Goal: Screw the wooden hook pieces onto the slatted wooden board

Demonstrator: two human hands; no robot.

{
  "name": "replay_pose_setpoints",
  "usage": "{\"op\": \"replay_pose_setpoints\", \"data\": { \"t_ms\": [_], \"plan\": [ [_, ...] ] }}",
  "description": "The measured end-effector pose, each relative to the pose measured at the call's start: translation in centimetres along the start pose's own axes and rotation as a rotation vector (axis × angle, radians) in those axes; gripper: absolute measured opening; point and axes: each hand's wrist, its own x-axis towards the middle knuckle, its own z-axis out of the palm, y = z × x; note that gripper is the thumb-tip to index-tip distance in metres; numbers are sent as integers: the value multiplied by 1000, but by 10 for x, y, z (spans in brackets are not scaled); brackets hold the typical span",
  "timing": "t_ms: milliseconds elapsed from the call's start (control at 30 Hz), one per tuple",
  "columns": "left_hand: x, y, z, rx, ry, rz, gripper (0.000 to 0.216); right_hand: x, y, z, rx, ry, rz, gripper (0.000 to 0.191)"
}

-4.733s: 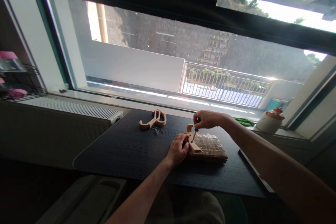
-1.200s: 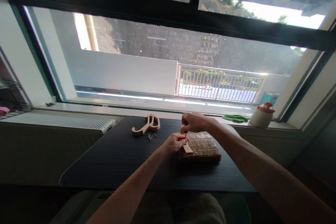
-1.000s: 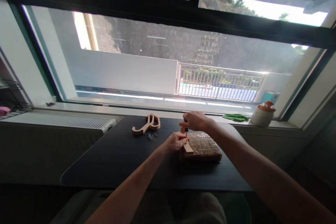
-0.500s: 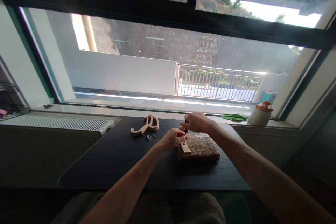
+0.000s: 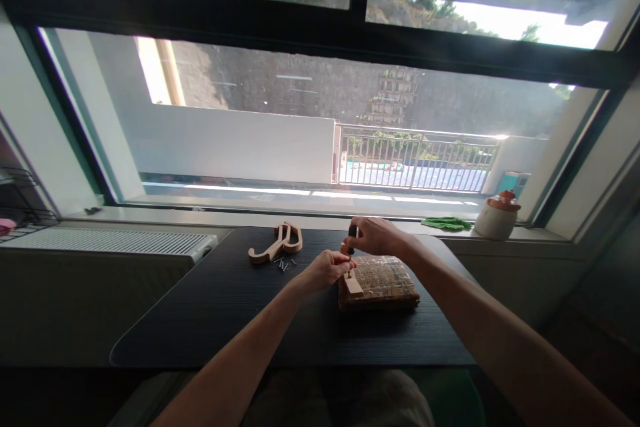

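Observation:
My right hand (image 5: pixel 377 237) is wrapped round the black handle of a screwdriver (image 5: pixel 353 240), held upright with its tip down. Just under it, the thumb and fingertips of my left hand (image 5: pixel 330 269) pinch closed around a small screw (image 5: pixel 349 274) at the screwdriver's lower end. The screw stands on a light wooden piece (image 5: pixel 355 287) that lies along the left edge of a brown block wrapped in clear film (image 5: pixel 387 280). My left fingers cover part of the wooden piece and the exact meeting of tip and screw.
On the dark table (image 5: pixel 210 320), a curved wooden part (image 5: pixel 277 243) lies left of my hands, with several loose screws (image 5: pixel 283 265) beside it. The windowsill behind holds a green cloth (image 5: pixel 447 223) and a white jar with an orange lid (image 5: pixel 497 215). A radiator (image 5: pixel 110 243) stands left.
My right hand has turned slightly around the screwdriver, showing more of its black handle. My left hand keeps its pinch nearly in place. The camera view has tilted slightly.

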Motion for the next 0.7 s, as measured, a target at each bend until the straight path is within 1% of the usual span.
{"op": "replay_pose_setpoints", "data": {
  "t_ms": [67, 133, 200, 267, 333, 367, 433, 467, 533, 567, 633, 700],
  "plan": [
    [1, -1, -1, -8, -18, 7, 32, 0, 1, -2, 47, 19, -52, 39],
    [1, -3, -2, -8, -33, 24, 32, 0, 1, -3, 64, 44, -73, 37],
    [1, -4, -2, 10, -36, 30, 33, 0, -1, -1, 49, 60, -44, 40],
    [2, -5, -2, 30, -34, 34, 33, 0, -3, 3, 24, 83, 19, 44],
    [1, -6, -2, 48, -30, 46, 33, -1, -5, 8, 25, 109, 58, 42],
    [1, -6, -2, 56, -28, 59, 34, -1, -5, 10, 47, 125, 51, 38],
    [2, -6, -3, 73, -28, 81, 34, -2, -3, 13, 152, 151, -22, 32],
    [2, -7, -3, 75, -33, 86, 34, -1, -1, 14, 232, 149, -78, 33],
    [4, -9, -3, 58, -49, 75, 33, 1, 2, 14, 398, 112, -172, 36],
    [5, -10, -3, 47, -56, 61, 33, 2, 4, 14, 458, 88, -193, 34],
    [6, -12, -3, 35, -59, 42, 33, 5, 5, 13, 497, 85, -202, 28],
    [7, -13, -1, 37, -52, 32, 33, 7, 5, 13, 452, 141, -188, 24]
  ]
}}
